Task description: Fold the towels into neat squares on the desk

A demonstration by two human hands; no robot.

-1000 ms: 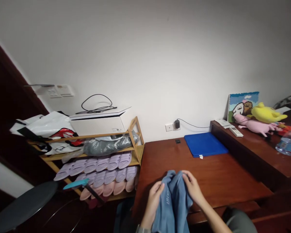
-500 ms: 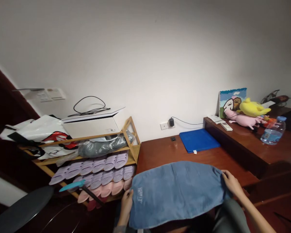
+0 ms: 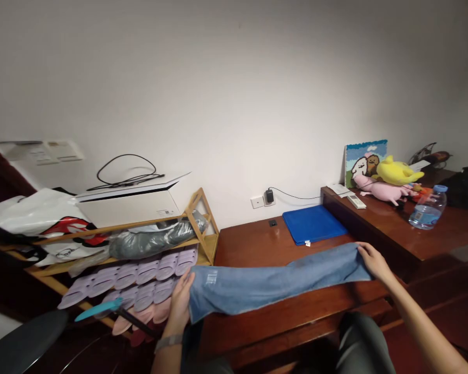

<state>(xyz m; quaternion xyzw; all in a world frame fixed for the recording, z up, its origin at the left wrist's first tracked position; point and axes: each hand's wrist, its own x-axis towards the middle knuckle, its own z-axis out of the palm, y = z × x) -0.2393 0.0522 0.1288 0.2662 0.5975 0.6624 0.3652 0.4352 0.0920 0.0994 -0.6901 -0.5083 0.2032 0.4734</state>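
Note:
A blue towel (image 3: pixel 281 283) with pale lettering near its left end is stretched between my two hands, above the front of the brown desk (image 3: pixel 249 246). My left hand (image 3: pixel 182 295), with a grey band on the wrist, is closed on the towel's left edge. At the other end, my right hand (image 3: pixel 370 259) pinches the far right corner. The cloth hangs in a narrow, slightly sagging strip, its lower edge over the desk front. Behind it a flat blue folder-like item (image 3: pixel 314 224) lies on the desk.
To the left, a wooden rack (image 3: pixel 210 244) holds several purple slippers (image 3: pixel 148 270) and a white box (image 3: pixel 128 208). A raised ledge on the right carries a water bottle (image 3: pixel 427 213), a pink plush toy (image 3: pixel 382 189) and a remote (image 3: pixel 356 201). A plug (image 3: pixel 269 195) sits in the wall.
Both hands have moved up and forward with the towel. It was spread broad and rounded before; now it shows as a narrower strip. The view has shifted slightly right.

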